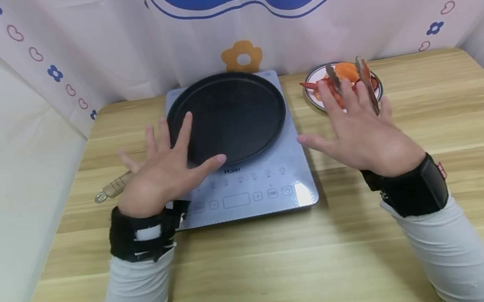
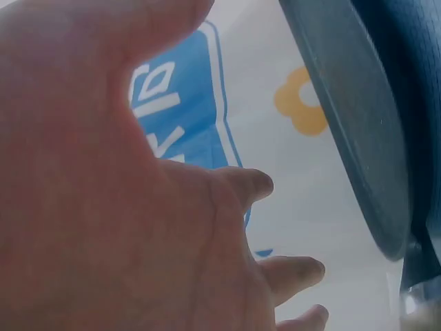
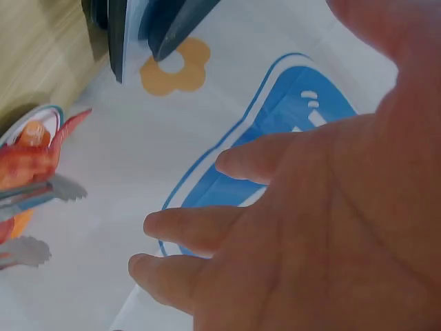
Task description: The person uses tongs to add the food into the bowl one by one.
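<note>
Both hands are spread, fingers apart and holding nothing. The left hand (image 1: pixel 159 169) hovers over the left side of the cooktop, its fingers overlapping the edge of a round black flat pan (image 1: pixel 237 113) in the head view. A wood-coloured handle with a metal ring (image 1: pixel 113 187) pokes out beyond that hand. To the right, the right hand (image 1: pixel 361 138) is raised in front of a small plate (image 1: pixel 310 96) bearing red and orange food. Metal tongs (image 1: pixel 367 81) lie across this plate, partly hidden behind the fingers; their scalloped tips (image 3: pixel 67 187) show in the right wrist view.
Under the pan sits a pale blue Haier induction cooktop (image 1: pixel 301 168) with touch buttons along its front. It stands on a wood-grain table (image 1: pixel 285 268). A white printed cloth (image 1: pixel 113 45) hangs close behind the table's back edge, and a pale wall (image 1: pixel 6 177) rises on the left.
</note>
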`<state>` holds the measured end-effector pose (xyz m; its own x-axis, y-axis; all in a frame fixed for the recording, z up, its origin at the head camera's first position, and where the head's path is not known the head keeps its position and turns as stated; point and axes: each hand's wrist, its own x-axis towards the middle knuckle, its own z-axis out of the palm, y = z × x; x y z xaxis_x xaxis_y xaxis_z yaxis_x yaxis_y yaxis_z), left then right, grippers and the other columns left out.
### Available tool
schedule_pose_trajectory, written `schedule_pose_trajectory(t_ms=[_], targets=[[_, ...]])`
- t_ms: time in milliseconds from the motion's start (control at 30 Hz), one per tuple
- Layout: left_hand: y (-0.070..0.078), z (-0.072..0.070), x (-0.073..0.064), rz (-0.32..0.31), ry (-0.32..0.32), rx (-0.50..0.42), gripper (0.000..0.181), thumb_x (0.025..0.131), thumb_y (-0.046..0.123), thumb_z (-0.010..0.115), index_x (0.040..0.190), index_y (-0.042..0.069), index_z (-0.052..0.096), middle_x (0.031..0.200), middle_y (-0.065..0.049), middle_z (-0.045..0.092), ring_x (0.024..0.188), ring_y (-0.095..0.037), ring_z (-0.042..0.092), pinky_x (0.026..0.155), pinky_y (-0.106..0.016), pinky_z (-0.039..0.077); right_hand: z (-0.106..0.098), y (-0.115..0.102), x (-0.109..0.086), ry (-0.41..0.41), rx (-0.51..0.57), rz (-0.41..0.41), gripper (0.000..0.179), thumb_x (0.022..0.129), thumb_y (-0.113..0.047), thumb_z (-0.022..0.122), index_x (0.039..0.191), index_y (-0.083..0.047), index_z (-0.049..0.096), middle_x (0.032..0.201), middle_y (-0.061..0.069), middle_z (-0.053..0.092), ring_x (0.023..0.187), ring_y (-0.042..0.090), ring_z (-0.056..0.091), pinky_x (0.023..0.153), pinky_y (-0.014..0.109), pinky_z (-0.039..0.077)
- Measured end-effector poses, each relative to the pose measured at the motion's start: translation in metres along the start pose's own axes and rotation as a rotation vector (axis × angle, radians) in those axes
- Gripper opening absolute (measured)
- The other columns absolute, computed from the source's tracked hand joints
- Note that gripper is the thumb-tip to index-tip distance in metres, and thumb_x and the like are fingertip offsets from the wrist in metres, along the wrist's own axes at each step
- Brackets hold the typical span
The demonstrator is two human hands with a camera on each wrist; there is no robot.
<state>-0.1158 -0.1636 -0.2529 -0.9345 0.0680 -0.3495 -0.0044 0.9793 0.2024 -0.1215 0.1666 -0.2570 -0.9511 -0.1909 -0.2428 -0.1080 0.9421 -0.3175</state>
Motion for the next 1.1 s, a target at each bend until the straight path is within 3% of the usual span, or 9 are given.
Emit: schedule_pose_trajectory(t_ms=[233,500,833,967,1033,1100], targets=[[-0.017,-0.008,0.0,-0.022,-0.01,-0.002,0.114,0.091,0.084,0.047,0.167,0.028,-0.017,0.172,-0.029,-0.021,0.157,-0.057,-0.019,0.104,-0.095,-0.009,-0.011,0.015,0.0,-0.009,0.017,0.048,0.119,0.09,-0.089,0.041,0.165,-0.024,-0.024,0.169,0.028,-0.028,0.156,0.056,-0.022,0.115,0.086,-0.006],[-0.037,-0.02,-0.003,-0.043,-0.052,-0.033,0.116,0.092,0.076,0.055,0.168,0.023,-0.014,0.172,-0.031,-0.017,0.158,-0.058,-0.012,0.106,-0.094,-0.002,-0.022,0.032,-0.002,0.036,0.041,0.057,0.125,0.091,-0.086,0.045,0.163,-0.015,-0.028,0.169,0.039,-0.003,0.156,0.058,0.004,0.112,0.087,0.004],[-0.063,-0.029,-0.004,-0.006,-0.111,-0.082,0.108,0.1,0.059,0.058,0.168,0.004,-0.005,0.171,-0.037,-0.005,0.159,-0.057,0.0,0.124,-0.075,0.013,-0.027,0.044,0.001,-0.011,0.046,0.076,0.123,0.092,-0.085,0.044,0.161,-0.017,-0.033,0.169,0.041,-0.005,0.156,0.06,0.006,0.111,0.088,0.008],[-0.072,-0.03,-0.004,0.004,-0.138,-0.105,0.102,0.101,0.051,0.059,0.167,-0.001,0.0,0.171,-0.037,0.006,0.158,-0.057,0.009,0.125,-0.073,0.017,-0.029,0.052,0.004,-0.023,0.051,0.057,0.124,0.094,-0.081,0.048,0.163,-0.01,-0.026,0.164,0.043,0.013,0.144,0.061,0.029,0.108,0.084,0.029],[-0.075,-0.03,-0.004,0.001,-0.152,-0.114,0.097,0.102,0.046,0.059,0.166,-0.003,0.004,0.17,-0.036,0.012,0.156,-0.057,0.015,0.124,-0.072,0.02,-0.03,0.058,0.006,-0.037,0.064,0.047,0.123,0.095,-0.079,0.049,0.164,-0.003,-0.019,0.154,0.042,0.028,0.13,0.057,0.044,0.098,0.075,0.045],[-0.079,-0.03,-0.003,-0.005,-0.159,-0.107,0.093,0.103,0.042,0.058,0.166,-0.003,0.008,0.169,-0.036,0.017,0.154,-0.057,0.021,0.122,-0.072,0.024,-0.03,0.064,0.007,-0.054,0.084,0.046,0.123,0.095,-0.077,0.051,0.163,0.003,-0.013,0.144,0.04,0.041,0.117,0.051,0.054,0.088,0.065,0.055]])
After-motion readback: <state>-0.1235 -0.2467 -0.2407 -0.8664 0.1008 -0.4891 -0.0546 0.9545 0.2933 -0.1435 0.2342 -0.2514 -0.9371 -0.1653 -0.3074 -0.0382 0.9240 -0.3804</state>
